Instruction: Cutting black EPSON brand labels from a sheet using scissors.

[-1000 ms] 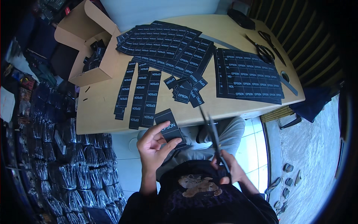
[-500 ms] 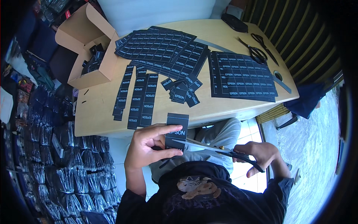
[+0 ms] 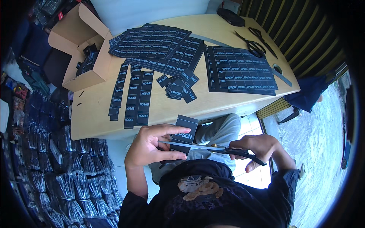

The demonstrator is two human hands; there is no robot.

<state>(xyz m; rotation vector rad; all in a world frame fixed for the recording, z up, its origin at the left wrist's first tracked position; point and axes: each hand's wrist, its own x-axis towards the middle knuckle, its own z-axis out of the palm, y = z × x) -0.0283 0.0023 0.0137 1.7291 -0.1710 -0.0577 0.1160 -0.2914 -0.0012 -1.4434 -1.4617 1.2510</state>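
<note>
My left hand (image 3: pixel 145 147) pinches a short black label strip (image 3: pixel 187 122) with white print above my lap, thumb and fingers on its left side. In my right hand (image 3: pixel 262 146) are scissors (image 3: pixel 203 146) with black handles, their blades closed together across the strip's lower part and their tips near my left palm. Whether the strip is fully cut through cannot be made out. Just beyond, on the table (image 3: pixel 163 112), lie a small pile of single cut labels (image 3: pixel 176 91) and several long label strips (image 3: pixel 130 102).
Uncut black label sheets (image 3: pixel 150 41) cover the table's back, with another stack (image 3: pixel 243 70) at right. Two more pairs of scissors (image 3: pixel 255 48), a tape roll (image 3: pixel 277 68) and a dark pouch (image 3: pixel 230 17) lie there. An open cardboard box (image 3: pixel 85 78) stands left; plastic-wrapped bundles (image 3: pixel 72 182) fill the floor.
The scissor blades, slightly apart before, have closed across the strip. The strip has tilted a little to the right. My right hand has moved slightly up and left.
</note>
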